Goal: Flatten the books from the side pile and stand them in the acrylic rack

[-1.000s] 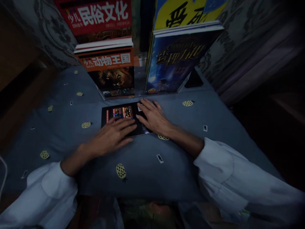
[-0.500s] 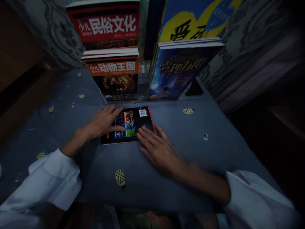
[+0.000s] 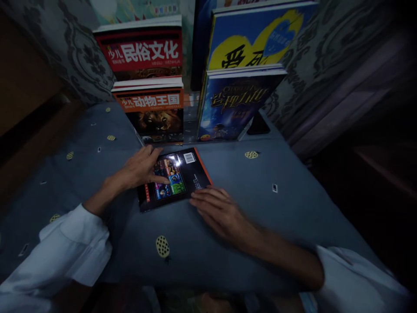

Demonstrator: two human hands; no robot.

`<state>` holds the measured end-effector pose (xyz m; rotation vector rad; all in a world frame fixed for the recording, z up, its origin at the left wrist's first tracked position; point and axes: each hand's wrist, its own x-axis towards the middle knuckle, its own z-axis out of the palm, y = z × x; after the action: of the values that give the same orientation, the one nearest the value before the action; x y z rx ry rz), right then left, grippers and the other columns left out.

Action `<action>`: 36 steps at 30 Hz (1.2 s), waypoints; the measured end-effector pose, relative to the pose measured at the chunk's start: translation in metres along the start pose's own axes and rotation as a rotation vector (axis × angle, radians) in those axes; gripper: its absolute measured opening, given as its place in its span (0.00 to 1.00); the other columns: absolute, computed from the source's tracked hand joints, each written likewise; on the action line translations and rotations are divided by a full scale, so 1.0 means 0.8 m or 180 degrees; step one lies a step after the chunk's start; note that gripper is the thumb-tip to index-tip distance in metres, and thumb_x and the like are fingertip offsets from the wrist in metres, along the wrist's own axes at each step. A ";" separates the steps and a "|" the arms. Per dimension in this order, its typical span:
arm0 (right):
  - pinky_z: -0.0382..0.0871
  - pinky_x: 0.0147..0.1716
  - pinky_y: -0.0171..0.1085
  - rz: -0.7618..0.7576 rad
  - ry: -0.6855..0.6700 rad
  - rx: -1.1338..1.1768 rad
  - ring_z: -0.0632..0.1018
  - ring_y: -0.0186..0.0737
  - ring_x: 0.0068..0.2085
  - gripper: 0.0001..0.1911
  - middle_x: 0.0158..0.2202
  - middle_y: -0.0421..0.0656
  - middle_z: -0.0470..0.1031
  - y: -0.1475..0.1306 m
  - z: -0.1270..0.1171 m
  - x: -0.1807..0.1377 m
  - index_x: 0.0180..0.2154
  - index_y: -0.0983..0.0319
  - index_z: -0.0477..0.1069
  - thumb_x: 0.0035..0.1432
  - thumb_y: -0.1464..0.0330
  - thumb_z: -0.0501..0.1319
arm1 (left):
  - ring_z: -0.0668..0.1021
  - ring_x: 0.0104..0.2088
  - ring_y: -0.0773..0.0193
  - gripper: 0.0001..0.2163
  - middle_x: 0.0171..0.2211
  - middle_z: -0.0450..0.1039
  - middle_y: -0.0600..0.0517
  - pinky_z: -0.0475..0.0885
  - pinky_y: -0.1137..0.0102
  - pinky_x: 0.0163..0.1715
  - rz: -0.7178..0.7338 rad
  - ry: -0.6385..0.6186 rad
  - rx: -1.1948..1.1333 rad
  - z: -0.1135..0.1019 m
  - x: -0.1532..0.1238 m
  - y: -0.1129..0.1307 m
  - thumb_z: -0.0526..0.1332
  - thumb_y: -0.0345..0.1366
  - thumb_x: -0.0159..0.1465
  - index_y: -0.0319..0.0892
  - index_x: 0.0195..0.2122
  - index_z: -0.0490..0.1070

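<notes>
A thin dark book [image 3: 185, 174] lies flat, back cover up, on a blue-grey cloth [image 3: 276, 208] with small yellow motifs. Its cover shows small colourful pictures and a white barcode. My left hand [image 3: 141, 167] rests flat on the book's left part, fingers stretched out over the pictures. My right hand [image 3: 218, 211] lies flat on the cloth at the book's near right corner, its fingertips touching the book's edge. Both arms wear white sleeves.
Behind the book stand upright books in a clear rack: an orange lion book [image 3: 153, 113], a red one [image 3: 143, 52] above it, a dark blue one [image 3: 234, 104] and a yellow-and-blue one [image 3: 250, 41]. A dark phone-like object [image 3: 258, 124] leans at the rack's right. Patterned curtains flank both sides.
My right hand has slid off the book toward me onto the cloth. My left hand has moved up onto the book's left part. The book has turned slightly.
</notes>
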<state>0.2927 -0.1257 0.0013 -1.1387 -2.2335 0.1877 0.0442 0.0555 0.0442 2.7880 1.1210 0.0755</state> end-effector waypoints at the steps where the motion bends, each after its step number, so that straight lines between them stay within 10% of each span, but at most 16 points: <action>1: 0.75 0.57 0.53 0.0239 0.0139 0.0076 0.78 0.46 0.58 0.18 0.57 0.49 0.77 0.005 -0.003 -0.002 0.60 0.58 0.69 0.72 0.70 0.52 | 0.74 0.49 0.45 0.42 0.48 0.69 0.42 0.70 0.55 0.49 -0.0042 -0.0040 -0.0057 -0.002 0.001 -0.001 0.68 0.64 0.53 0.40 0.60 0.65; 10: 0.81 0.42 0.50 0.1795 0.0804 0.1203 0.80 0.50 0.49 0.32 0.53 0.52 0.76 0.030 -0.002 0.005 0.65 0.57 0.63 0.64 0.56 0.62 | 0.74 0.29 0.63 0.20 0.28 0.71 0.53 0.66 0.70 0.30 -0.0043 -0.0131 -0.1285 -0.049 -0.003 0.009 0.56 0.54 0.68 0.41 0.33 0.71; 15: 0.80 0.32 0.39 0.2458 0.0786 0.2712 0.81 0.40 0.31 0.21 0.32 0.44 0.82 0.025 -0.022 0.015 0.43 0.61 0.78 0.56 0.52 0.69 | 0.73 0.30 0.66 0.17 0.29 0.71 0.55 0.67 0.72 0.31 0.0589 0.0576 -0.1432 -0.090 -0.006 0.039 0.58 0.49 0.70 0.41 0.32 0.71; 19: 0.81 0.32 0.40 0.2274 0.1181 0.2317 0.82 0.40 0.28 0.13 0.29 0.42 0.83 0.011 -0.065 0.017 0.40 0.59 0.80 0.60 0.56 0.68 | 0.75 0.33 0.65 0.14 0.32 0.73 0.53 0.69 0.70 0.34 0.1063 0.1398 -0.0830 -0.113 -0.008 0.061 0.59 0.47 0.71 0.42 0.35 0.73; 23: 0.80 0.52 0.46 0.1004 0.1663 0.0619 0.84 0.45 0.48 0.14 0.51 0.43 0.83 0.000 -0.090 -0.003 0.50 0.52 0.80 0.66 0.71 0.62 | 0.78 0.40 0.61 0.12 0.39 0.77 0.49 0.72 0.68 0.41 0.1497 0.1473 -0.0178 -0.095 -0.014 0.060 0.54 0.41 0.74 0.43 0.41 0.74; 30: 0.81 0.50 0.41 0.0155 0.0303 -0.0442 0.83 0.41 0.51 0.18 0.56 0.49 0.79 0.013 -0.043 -0.051 0.54 0.56 0.77 0.69 0.74 0.56 | 0.79 0.47 0.59 0.11 0.49 0.78 0.45 0.76 0.66 0.46 0.1640 0.0710 0.0457 0.000 -0.038 0.036 0.51 0.31 0.74 0.41 0.46 0.73; 36: 0.81 0.47 0.51 0.0167 -0.0739 -0.0753 0.83 0.49 0.48 0.26 0.58 0.46 0.78 0.023 -0.059 -0.047 0.59 0.54 0.74 0.62 0.76 0.57 | 0.79 0.51 0.59 0.13 0.51 0.77 0.46 0.76 0.64 0.51 0.1290 0.0165 -0.0050 0.000 -0.038 0.040 0.49 0.29 0.74 0.43 0.51 0.72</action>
<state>0.3490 -0.1500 0.0146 -1.3612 -2.4820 0.0814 0.0443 0.0119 0.0491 2.9677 0.5443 0.1966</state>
